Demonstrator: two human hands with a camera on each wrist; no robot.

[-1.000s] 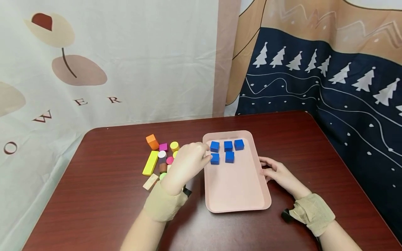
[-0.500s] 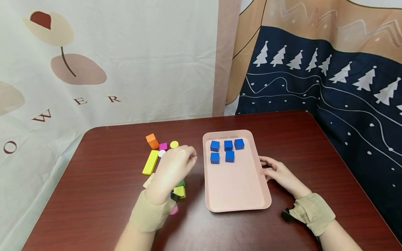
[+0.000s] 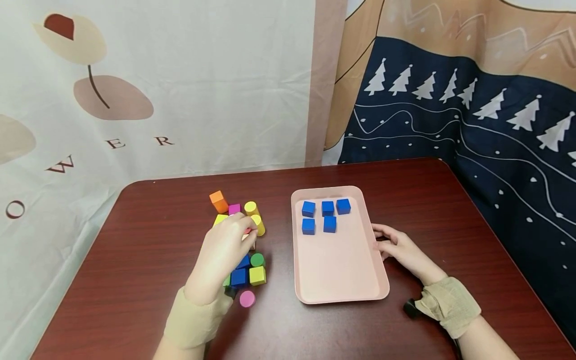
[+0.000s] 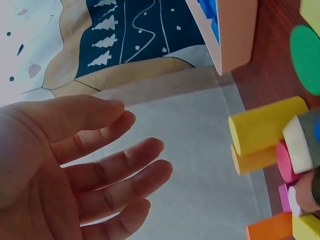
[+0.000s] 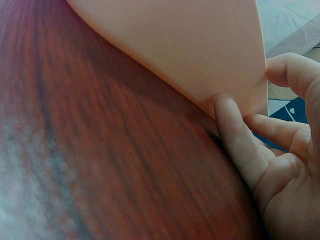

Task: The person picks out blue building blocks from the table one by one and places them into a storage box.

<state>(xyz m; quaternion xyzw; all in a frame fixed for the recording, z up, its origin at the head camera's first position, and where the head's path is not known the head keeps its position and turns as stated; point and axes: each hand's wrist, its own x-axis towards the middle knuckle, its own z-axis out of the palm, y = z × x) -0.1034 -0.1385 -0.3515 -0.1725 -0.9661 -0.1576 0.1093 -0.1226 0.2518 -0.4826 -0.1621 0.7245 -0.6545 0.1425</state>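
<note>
My left hand (image 3: 225,245) hovers over a cluster of coloured wooden blocks on the left. In the left wrist view its fingers are loosely bent with nothing between them, apart from the yellow cylinder (image 4: 267,125). Near that hand lie a blue cube (image 3: 239,278), a green cylinder (image 3: 257,260) and a yellow-green block (image 3: 258,275). A pink tray (image 3: 339,270) stands to the right with several blue cubes (image 3: 330,224) in its far half. My right hand (image 3: 400,250) rests its fingertips against the tray's right side; the right wrist view shows them touching the outer wall (image 5: 200,55).
An orange block (image 3: 218,201) marks the far end of the cluster, a pink cylinder (image 3: 247,299) the near end. Bare dark red table (image 3: 279,270) lies between cluster and tray. Printed cloths (image 3: 225,90) hang behind the table.
My left hand has drawn back from the tray's left edge, moving left and nearer until over the cluster. The right hand, tray and blue cubes in it have stayed put.
</note>
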